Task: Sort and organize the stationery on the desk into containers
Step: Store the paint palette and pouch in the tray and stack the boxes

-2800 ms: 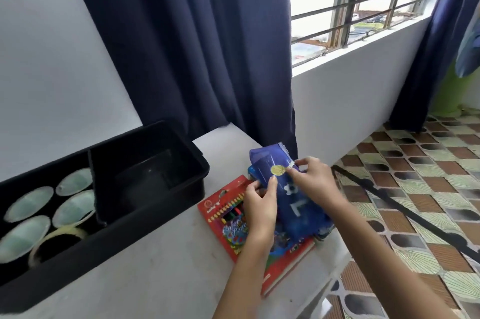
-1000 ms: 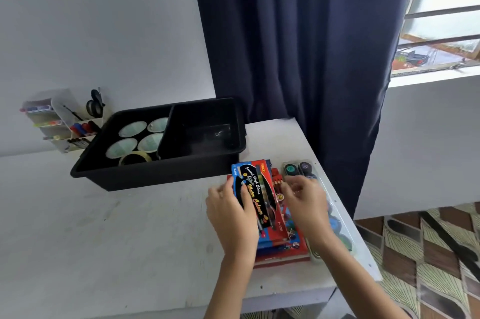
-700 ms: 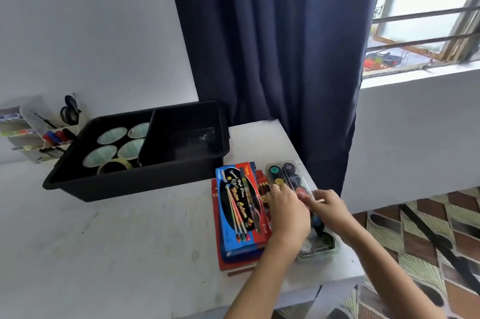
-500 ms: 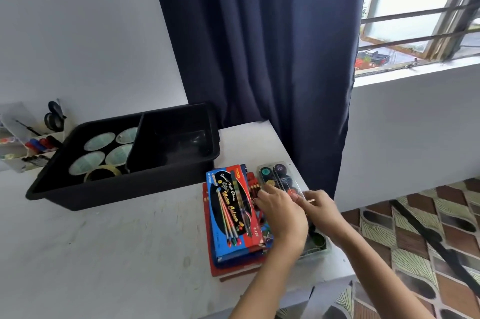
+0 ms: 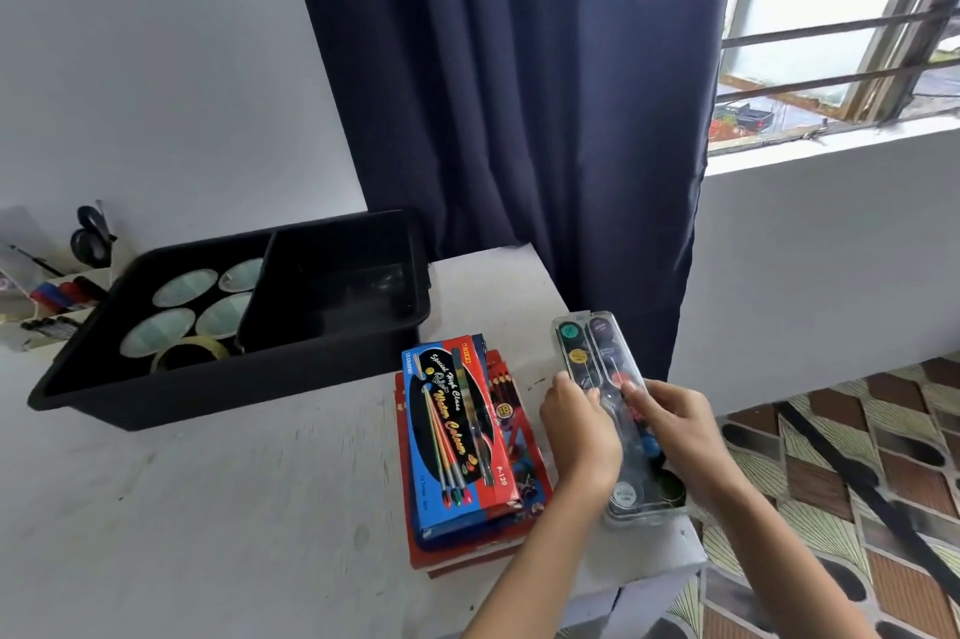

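A clear plastic watercolour paint set [image 5: 597, 347] with round colour pans lies along the desk's right edge. My left hand [image 5: 582, 425] grips its left side and my right hand [image 5: 675, 425] grips its right side, both around its middle. To the left lies a stack: a blue water colour box [image 5: 452, 435] on top of a red colour pencil box [image 5: 506, 394]. A black tray [image 5: 218, 394] stands behind, with an empty black bin [image 5: 337, 290] inside its right part and several round tape rolls [image 5: 176, 321] in its left part.
A clear desk organiser [image 5: 47, 295] with pens, markers and scissors stands against the wall at far left. A dark blue curtain [image 5: 519, 92] hangs behind the desk's right corner. The desk edge [image 5: 660, 571] drops to a tiled floor on the right.
My left hand left the stacked boxes and joined my right hand on the paint set. The blue water colour box now rests on the red box. The view swung slightly right.
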Motion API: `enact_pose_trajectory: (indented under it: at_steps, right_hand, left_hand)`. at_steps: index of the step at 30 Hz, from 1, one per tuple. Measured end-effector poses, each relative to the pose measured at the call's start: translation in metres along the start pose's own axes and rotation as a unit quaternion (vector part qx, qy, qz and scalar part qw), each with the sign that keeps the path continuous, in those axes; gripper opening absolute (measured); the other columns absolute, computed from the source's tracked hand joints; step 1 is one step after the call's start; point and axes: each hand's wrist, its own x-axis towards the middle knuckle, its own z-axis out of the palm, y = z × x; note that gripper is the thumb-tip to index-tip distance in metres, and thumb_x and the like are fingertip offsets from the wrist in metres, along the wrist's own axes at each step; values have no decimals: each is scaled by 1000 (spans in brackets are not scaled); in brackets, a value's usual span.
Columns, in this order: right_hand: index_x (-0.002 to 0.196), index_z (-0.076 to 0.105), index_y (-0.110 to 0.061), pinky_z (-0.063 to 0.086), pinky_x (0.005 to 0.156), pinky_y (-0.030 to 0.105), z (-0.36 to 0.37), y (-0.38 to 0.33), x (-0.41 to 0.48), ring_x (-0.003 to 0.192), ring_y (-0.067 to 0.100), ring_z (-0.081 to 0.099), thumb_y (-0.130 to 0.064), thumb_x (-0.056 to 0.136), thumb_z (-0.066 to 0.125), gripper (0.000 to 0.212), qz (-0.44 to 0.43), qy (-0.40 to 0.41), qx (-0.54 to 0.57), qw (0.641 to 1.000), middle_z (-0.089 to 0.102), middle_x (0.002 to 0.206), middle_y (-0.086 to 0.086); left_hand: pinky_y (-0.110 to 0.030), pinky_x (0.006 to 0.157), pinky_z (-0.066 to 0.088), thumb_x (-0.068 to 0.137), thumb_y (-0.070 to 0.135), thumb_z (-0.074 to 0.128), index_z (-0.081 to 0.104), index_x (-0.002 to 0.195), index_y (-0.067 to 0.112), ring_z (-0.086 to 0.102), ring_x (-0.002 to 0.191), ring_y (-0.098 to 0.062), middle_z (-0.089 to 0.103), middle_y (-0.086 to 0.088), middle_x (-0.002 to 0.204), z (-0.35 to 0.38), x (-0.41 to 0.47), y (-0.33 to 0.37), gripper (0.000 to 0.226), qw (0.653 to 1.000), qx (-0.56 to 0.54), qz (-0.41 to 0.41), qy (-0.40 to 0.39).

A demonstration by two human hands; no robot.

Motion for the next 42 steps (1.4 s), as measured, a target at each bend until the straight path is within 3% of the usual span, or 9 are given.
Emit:
enact_pose_trajectory:
  at_steps: [3, 8, 12, 15, 20, 24, 32, 36, 42]
  right_hand:
    - [91, 72, -4, 57, 63, 39, 1, -34, 5, 68, 28, 68, -24, 91, 60, 23, 2, -13, 35, 999, 72, 79, 17]
    - [85, 68, 8, 50, 46, 24, 34, -100, 19, 50, 18, 63, -22, 89, 65, 30, 11, -44, 105, 993, 67, 62, 12]
    - [84, 68, 7, 59, 56, 35, 87, -142, 36, 60, 24, 69, -19, 87, 66, 26, 23, -76, 114, 990, 71, 72, 17]
    - [87, 65, 13, 59, 54, 34, 138, -160, 56, 60, 25, 68, -15, 85, 69, 28, 48, -78, 116, 989, 70, 83, 22]
    - [88, 62, 7, 56, 56, 33, 229, -171, 99, 69, 25, 67, -9, 81, 72, 20, 89, -97, 112, 985, 68, 84, 19]
    - [90, 56, 0, 58, 76, 42, 286, -160, 128, 72, 22, 67, -6, 80, 72, 19, 113, -105, 73, 985, 68, 77, 12]
    - [79, 50, -1, 53, 78, 38, 326, -124, 157, 56, 15, 53, 0, 84, 66, 16, 169, -69, -46, 982, 56, 67, 8]
    - [72, 54, -1, 46, 43, 20, 335, -118, 158, 47, 11, 51, -5, 83, 69, 20, 168, -60, -102, 979, 56, 63, 7]
    - [74, 59, -2, 56, 51, 30, 342, -114, 163, 48, 14, 60, -14, 79, 76, 21, 176, -83, -133, 972, 65, 64, 9]
  left_hand:
    - [-33, 82, 53, 96, 18, 48, 57, 109, 9, 61, 97, -21, 63, -4, 105, -13, 8, 14, 18, 998, -41, 32, 40]
    - [-38, 75, 56, 94, 25, 54, 64, 101, 7, 65, 85, -21, 68, -5, 95, -73, 37, 37, 21, 983, -107, 104, 105]
    - [-12, 56, 49, 93, 16, 53, 67, 89, 6, 60, 69, -9, 67, -4, 83, -135, 66, 37, 17, 975, -156, 89, 128]
    - [-29, 69, 53, 89, 11, 54, 61, 69, 17, 63, 70, -16, 65, 0, 72, -179, 84, 30, 23, 971, -186, 61, 135]
    - [-44, 74, 58, 86, 8, 58, 69, 78, 7, 69, 78, -30, 71, -14, 82, -240, 140, -6, 14, 962, -231, -5, 143]
    - [-40, 73, 58, 90, 7, 56, 69, 86, 0, 67, 74, -27, 69, -16, 85, -259, 187, -43, 15, 966, -214, -45, 136]
    - [-28, 68, 43, 91, 7, 57, 56, 94, 5, 53, 83, -18, 55, -8, 91, -240, 236, -88, 4, 978, -122, -126, 112]
    - [-31, 66, 47, 86, -2, 58, 56, 89, 2, 55, 79, -19, 58, -11, 90, -241, 249, -97, 5, 975, -112, -159, 104]
    - [-28, 70, 46, 87, -4, 52, 57, 87, 5, 61, 99, -26, 61, -12, 105, -241, 246, -95, 10, 986, -8, -106, 128]
